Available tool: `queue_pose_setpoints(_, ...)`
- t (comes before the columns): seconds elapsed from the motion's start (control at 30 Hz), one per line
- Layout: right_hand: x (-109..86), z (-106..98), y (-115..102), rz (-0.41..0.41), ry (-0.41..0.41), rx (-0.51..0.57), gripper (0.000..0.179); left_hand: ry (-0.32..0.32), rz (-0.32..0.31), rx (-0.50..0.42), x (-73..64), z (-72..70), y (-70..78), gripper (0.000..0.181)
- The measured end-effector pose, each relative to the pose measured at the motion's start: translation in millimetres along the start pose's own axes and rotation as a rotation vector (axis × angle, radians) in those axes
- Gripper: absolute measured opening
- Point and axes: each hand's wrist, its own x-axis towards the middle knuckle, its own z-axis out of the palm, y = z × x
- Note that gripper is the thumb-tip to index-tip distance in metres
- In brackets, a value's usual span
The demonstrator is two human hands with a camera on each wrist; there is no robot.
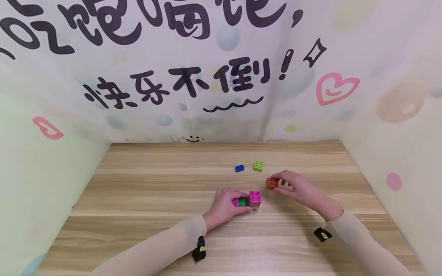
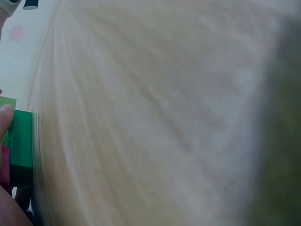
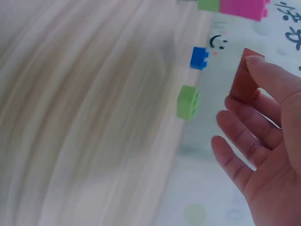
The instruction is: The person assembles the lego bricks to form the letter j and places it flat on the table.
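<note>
My left hand [image 1: 224, 205] grips a joined stack of toy building bricks low over the wooden table. In it are a green brick [image 1: 243, 202], a pink brick [image 1: 254, 196] standing higher at the right end, and a light green piece [image 1: 255, 207] beneath that. Another bit of pink [image 1: 235, 202] shows near the palm. Off to the right, my right hand [image 1: 305, 191] pinches an orange-brown brick [image 1: 271, 184] between thumb and fingertips, apart from the stack. The right wrist view shows the brick's side [image 3: 244, 80] under the thumb, the other fingers spread loosely.
Beyond the hands, a small blue brick [image 1: 239, 168] and a lime green brick [image 1: 258, 166] lie apart on the wooden table [image 1: 155, 168]. A printed curtain [image 1: 193, 122] hangs along the table's back edge, with pale walls on both sides.
</note>
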Motion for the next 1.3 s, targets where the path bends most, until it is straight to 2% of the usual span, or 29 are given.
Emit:
queue_pose_setpoints(0.23,2.3,-6,-22,-0.049,0.014,-0.037,0.035,0.004,0.016,-0.008,-0.7,-0.3,-0.2,0.049)
queue_pose_setpoints(0.5,6.0,-6,-38,-0.073,-0.008,-0.025,0.036,0.013,0.028,-0.01,-1.0,0.1,-1.9,0.049)
queue_pose_setpoints(0.73,9.4,-1,-45,-0.116,-0.009,-0.004,0.037,0.025,0.04,-0.016,-1.3,0.8,-2.9,0.047)
queue_pose_setpoints(1.3,11.3,11,-53,-0.12,-0.017,0.036,0.034,0.037,0.068,-0.016,-0.3,1.6,-4.9,0.046)
